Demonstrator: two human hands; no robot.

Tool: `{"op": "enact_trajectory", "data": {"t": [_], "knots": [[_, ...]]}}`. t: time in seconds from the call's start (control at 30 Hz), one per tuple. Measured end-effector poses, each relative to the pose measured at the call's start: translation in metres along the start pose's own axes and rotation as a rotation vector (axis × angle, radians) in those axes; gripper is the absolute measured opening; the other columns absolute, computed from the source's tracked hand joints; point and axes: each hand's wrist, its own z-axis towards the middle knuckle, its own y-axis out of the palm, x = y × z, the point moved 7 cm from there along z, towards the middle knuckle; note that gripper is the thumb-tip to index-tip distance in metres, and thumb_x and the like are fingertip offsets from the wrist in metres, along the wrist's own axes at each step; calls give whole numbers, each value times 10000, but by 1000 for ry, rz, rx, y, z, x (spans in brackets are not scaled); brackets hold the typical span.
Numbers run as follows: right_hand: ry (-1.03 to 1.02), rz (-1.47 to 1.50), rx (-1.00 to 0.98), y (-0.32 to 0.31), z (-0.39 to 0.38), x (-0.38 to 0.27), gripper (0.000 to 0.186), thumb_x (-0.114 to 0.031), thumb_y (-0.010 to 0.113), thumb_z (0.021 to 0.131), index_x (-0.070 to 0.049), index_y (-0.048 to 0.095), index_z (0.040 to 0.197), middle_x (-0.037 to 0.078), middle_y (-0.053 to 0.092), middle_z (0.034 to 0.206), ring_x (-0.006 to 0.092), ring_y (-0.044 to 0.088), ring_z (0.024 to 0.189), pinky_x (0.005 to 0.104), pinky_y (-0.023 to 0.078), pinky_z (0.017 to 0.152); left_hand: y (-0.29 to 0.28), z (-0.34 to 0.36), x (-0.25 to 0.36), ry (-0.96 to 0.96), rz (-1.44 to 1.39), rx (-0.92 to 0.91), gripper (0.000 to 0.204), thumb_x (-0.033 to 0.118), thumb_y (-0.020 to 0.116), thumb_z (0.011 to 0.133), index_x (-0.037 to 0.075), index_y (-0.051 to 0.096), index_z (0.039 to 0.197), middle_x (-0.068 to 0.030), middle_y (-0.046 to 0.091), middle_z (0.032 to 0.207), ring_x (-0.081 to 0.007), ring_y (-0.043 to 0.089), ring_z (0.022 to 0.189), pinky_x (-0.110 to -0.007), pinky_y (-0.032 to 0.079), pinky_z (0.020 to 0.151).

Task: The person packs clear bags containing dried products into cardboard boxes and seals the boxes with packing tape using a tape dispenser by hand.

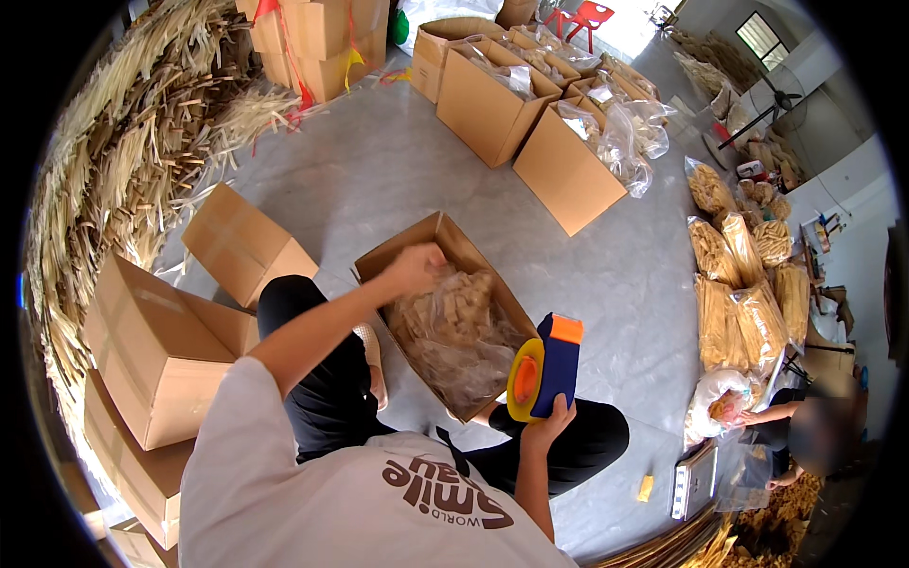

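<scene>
An open cardboard box stands on the floor between my knees. Inside it lies a clear plastic bag full of small tan pieces. My left hand is over the far left part of the box, at the top of the bag; motion smears its fingers, so their hold cannot be told. Beside the box's near right corner, my right hand is closed round the lower end of a tape dispenser. The dispenser is dark blue, with a yellow ring, an orange hub and an orange top edge, and is held upright.
Closed cartons are stacked at my left, near a heap of dry fibre strips. Opened boxes with plastic-wrapped goods stand ahead. Bagged tan bundles line the right side. Another person sits at the lower right, near a scale.
</scene>
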Motion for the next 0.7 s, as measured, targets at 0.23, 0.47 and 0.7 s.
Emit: {"op": "enact_trajectory", "data": {"t": [0.23, 0.47, 0.7], "knots": [[-95, -39, 24, -5, 6, 4, 483, -309, 500, 860, 45, 397, 1172, 119, 432, 1089, 187, 455, 974, 309, 382, 854, 27, 26, -38, -7, 1105, -378, 274, 56, 571, 699, 24, 600, 970, -147, 638, 863, -246, 629, 836, -331, 517, 634], [-478, -443, -29, -15, 2, 7, 398, -276, 432, 902, 29, 447, 1157, 173, 366, 1164, 261, 410, 1045, 353, 343, 896, 46, 28, -62, 17, 1179, -396, 174, 110, 503, 773, 73, 670, 804, -85, 657, 802, -215, 644, 792, -331, 520, 636], [-119, -90, 18, -13, 7, 12, 456, -312, 456, 865, 48, 437, 1143, 135, 388, 1131, 216, 441, 1007, 340, 348, 886, 25, 32, -44, -156, 1077, -376, 136, 61, 573, 705, 59, 676, 794, -95, 654, 845, -227, 632, 837, -334, 511, 706]]}}
